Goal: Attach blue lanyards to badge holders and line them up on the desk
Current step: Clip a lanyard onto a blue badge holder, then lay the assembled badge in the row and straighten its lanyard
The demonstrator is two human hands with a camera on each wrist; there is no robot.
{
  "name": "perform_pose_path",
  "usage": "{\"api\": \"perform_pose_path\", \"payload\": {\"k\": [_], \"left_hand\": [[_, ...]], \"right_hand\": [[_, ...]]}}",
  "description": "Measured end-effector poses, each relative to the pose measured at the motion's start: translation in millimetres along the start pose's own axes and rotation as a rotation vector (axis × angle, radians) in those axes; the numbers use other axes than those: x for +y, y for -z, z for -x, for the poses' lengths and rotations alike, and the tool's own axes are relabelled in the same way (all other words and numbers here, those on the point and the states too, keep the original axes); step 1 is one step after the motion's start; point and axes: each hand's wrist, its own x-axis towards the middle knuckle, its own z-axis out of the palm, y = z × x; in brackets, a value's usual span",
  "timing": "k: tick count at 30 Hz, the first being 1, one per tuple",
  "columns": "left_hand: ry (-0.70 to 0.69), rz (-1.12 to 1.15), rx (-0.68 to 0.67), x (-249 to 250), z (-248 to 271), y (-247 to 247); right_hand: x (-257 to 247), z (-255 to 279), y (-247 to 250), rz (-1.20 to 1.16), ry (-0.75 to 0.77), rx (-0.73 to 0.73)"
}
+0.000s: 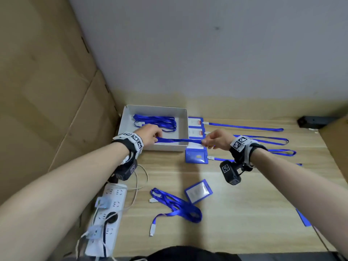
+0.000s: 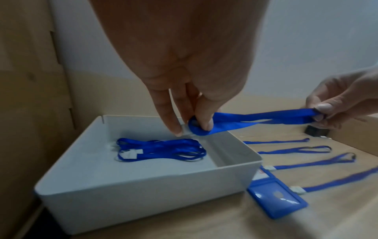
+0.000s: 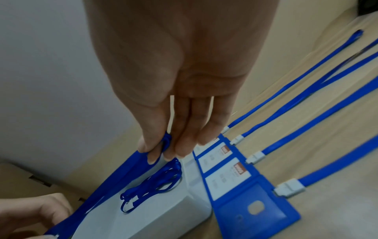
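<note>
white power strip (image 1: 109,204) with plugged cables at desk's left edge, cardboard sheet (image 1: 47,81) against left wall

A light wooden desk (image 1: 244,194) carries everything. At its back left stands a white box (image 1: 170,147). Just right of the box lies a row of blue badge holders (image 1: 196,158), overlapping, their lanyards (image 1: 244,127) stretched rightward across the wood. Nearer the front lie a lone holder (image 1: 198,191), tilted, and beside it a loose tangle of lanyards (image 1: 177,206). A white power strip (image 1: 111,202) with plugs and cables runs along the left edge.
</note>
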Motion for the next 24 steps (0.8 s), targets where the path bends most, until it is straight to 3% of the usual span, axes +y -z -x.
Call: {"api": "perform_pose_path", "payload": {"k": [7,13,17,24], "left_hand": [[0.122,0.048,0.078,-59,-29,17],[0.265,-0.041,0.017,-94,-63,18],[0.307,-0.109,-0.144,-100,-87,6],[0.364,-0.212,-0.280,-115,-115,-22]], "right_hand": [[-40,-59,-11,-0.017,-0.007,0.084],[-60,-122,-28,0.157,-0.002,0.113],[-70,-153,-43,0.531,0.012,-0.058],[-53,-203,-80,0.787,-0.094,-0.281]]}}
